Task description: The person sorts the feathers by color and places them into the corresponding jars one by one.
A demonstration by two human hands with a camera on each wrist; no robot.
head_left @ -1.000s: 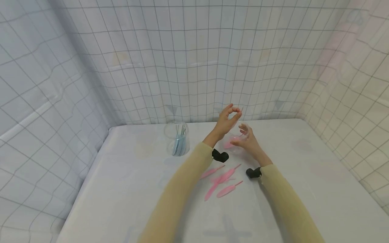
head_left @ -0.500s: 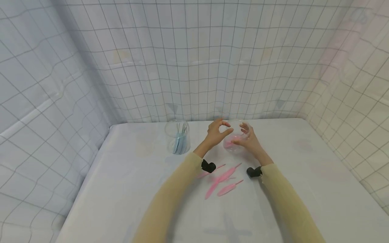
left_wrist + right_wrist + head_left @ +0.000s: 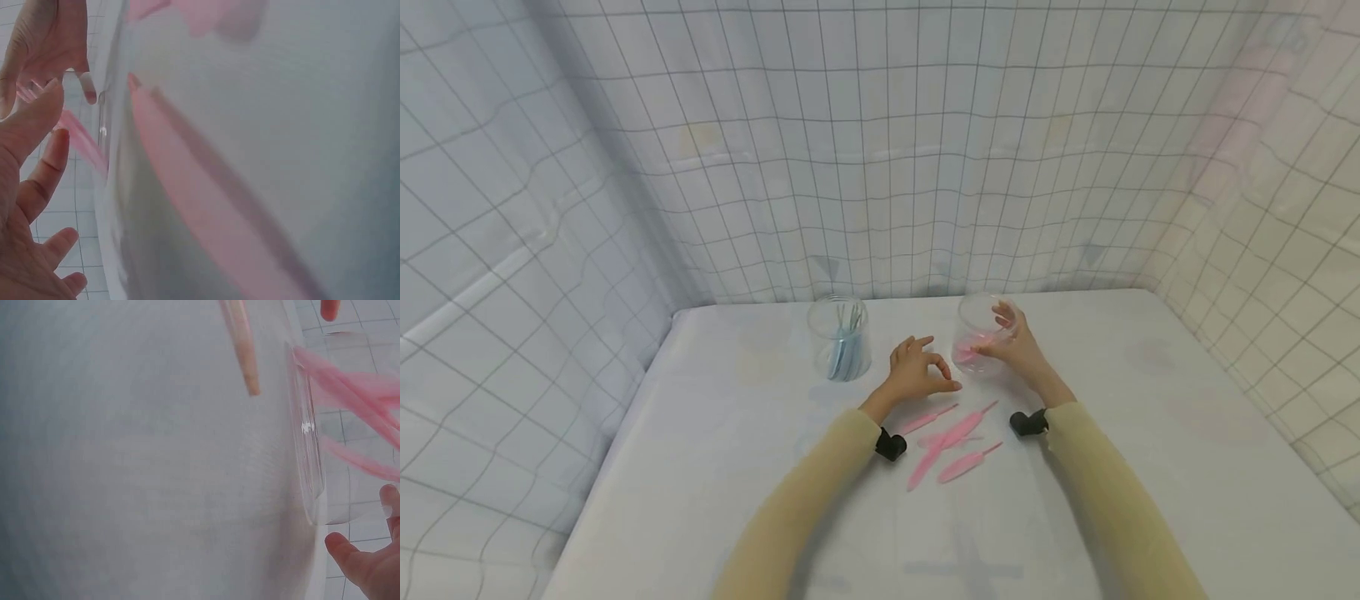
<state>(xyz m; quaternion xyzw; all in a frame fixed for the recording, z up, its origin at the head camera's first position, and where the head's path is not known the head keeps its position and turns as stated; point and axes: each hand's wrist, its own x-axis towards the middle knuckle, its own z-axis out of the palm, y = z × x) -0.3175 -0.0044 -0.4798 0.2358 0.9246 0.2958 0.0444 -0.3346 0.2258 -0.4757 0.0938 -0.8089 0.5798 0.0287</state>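
Note:
My left hand (image 3: pixel 917 372) hovers over the white table with thumb and index finger bent towards each other, nothing visible between them. Below and beside it lie several slender pink pieces (image 3: pixel 961 467), leaf-shaped with a thin stem; some overlap. One such piece (image 3: pixel 187 194) is close up in the left wrist view. My right hand (image 3: pixel 1027 354) holds the side of a clear round jar (image 3: pixel 976 310), thumb at the front and fingers behind. Inside that jar, a few pink pieces (image 3: pixel 350 387) lean at a slant in the right wrist view.
Another clear jar (image 3: pixel 820 350) stands to the left, holding light-blue pieces (image 3: pixel 846 354) with thin stems pointing up. Behind the white table (image 3: pixel 715 467) hangs grid-patterned white cloth (image 3: pixel 880 150), which also covers both sides.
My left hand has come away from above the right jar, moving left and down towards the pink pieces on the table. My right hand has stayed at the jar.

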